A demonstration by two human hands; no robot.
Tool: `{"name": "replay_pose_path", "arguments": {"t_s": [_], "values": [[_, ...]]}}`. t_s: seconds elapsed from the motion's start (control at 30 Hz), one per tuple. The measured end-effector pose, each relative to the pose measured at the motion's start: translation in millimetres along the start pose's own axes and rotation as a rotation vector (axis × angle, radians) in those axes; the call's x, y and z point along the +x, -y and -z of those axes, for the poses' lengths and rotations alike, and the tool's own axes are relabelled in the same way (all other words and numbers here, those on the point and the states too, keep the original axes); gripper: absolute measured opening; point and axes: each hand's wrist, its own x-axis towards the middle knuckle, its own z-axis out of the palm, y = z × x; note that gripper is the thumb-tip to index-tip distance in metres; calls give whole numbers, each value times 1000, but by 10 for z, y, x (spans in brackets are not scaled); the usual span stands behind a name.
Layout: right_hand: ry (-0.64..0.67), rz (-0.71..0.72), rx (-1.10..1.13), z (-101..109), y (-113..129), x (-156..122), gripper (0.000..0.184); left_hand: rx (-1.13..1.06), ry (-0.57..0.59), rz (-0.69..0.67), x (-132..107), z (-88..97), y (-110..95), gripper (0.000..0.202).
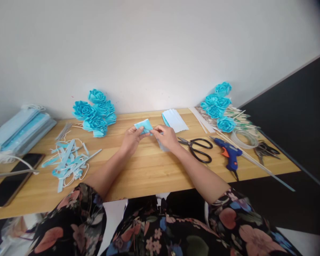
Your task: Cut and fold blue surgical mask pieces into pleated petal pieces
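A small folded piece of light blue mask fabric [144, 126] is held above the middle of the table. My left hand [133, 139] grips its lower left side, thumb on top. At its lower right edge, the fingertips of my right hand [165, 136] are pinched closed on the fabric. Beneath the right hand lies a pale scrap [162, 145], mostly covered by it. Just beyond sits a stack of white and blue fabric pieces [176, 121]. Black-handled scissors [196, 146] lie to the right of my right hand, blades towards it.
Blue fabric roses stand in clusters at left [96, 112] and right [216, 105]. Cut strips and ear loops [68, 163] lie left, near a phone [14, 179] and stacked face masks [22, 129]. A blue glue gun [230, 153], clear tape roll [244, 139] and pliers [264, 150] occupy the right.
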Motion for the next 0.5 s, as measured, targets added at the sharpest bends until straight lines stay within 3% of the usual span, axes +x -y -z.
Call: {"name": "replay_pose_path", "arguments": {"t_s": [0.2, 0.33, 0.5], "values": [[-46, -28, 192, 17, 86, 1, 31, 133, 40, -32, -43, -48, -5, 39], [-105, 33, 149, 16, 108, -22, 25, 242, 93, -11, -64, -71, 53, 42], [-103, 80, 141, 28, 88, -11, 28, 255, 76, 39, -58, -49, 89, 40]]}}
